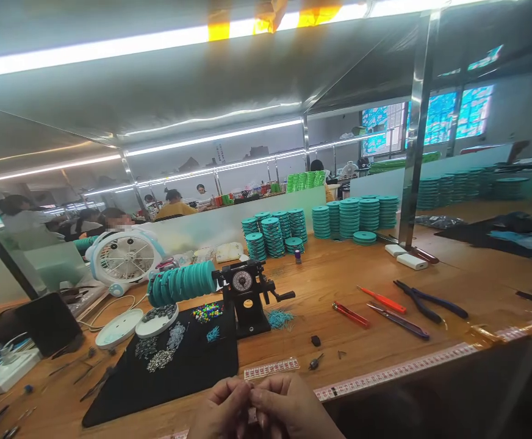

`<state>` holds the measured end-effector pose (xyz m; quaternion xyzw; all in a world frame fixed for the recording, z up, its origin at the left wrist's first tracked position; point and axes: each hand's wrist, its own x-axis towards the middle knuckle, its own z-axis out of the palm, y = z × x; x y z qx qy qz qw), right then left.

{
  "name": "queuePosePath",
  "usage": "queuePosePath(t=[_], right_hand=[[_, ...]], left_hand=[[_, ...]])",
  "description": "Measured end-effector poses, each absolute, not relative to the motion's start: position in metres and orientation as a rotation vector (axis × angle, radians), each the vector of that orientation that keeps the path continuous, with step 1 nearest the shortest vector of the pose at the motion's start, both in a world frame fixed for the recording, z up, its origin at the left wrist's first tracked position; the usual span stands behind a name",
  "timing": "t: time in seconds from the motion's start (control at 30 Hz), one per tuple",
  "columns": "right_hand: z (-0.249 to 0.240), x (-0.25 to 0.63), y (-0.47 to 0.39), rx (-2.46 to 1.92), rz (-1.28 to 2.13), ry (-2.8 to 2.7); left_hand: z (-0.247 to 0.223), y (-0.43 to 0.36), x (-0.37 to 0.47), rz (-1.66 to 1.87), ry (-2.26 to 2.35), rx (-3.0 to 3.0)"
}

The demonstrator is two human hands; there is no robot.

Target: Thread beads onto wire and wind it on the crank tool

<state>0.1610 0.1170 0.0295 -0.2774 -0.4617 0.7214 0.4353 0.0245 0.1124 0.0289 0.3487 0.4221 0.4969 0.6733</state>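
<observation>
My left hand (pixel 224 407) and my right hand (pixel 288 403) meet at the table's front edge. Thumbs and fingertips are pinched together, and whatever sits between them is too small or hidden to name. Just beyond them lies a short printed strip (pixel 271 368). A black hand-cranked winder (pixel 246 299) with a round dial stands farther back, a row of teal spools (pixel 182 283) on its shaft. Left of it, a black mat (pixel 193 372) bears coloured beads (pixel 208 313), silvery small parts (pixel 160 361) and blue bits (pixel 213 333).
At right lie pliers (pixel 424 300), tweezers (pixel 398 321), an orange-handled tool (pixel 381 299) and a red cutter (pixel 351 314). Stacked teal spools (pixel 349 218) line the back. A white fan (pixel 126 256) and a dark phone-like slab (pixel 50 323) stand left. Several people sit beyond the partition.
</observation>
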Motion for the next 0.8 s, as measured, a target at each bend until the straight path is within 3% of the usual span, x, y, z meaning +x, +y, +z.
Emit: queuePosePath(t=[0.3,0.57,0.8], right_hand=[[0.017,0.153,0.110,-0.813,1.426,-1.244],[0.022,0.158,0.111,-0.686,1.456,-1.267],[0.027,0.161,0.106,-0.798,1.244,-1.435]], left_hand=[[0.025,0.114,0.029,1.127,0.914,0.680],[0.032,0.115,0.029,1.163,0.850,0.670],[0.030,0.107,0.032,1.136,0.840,0.645]])
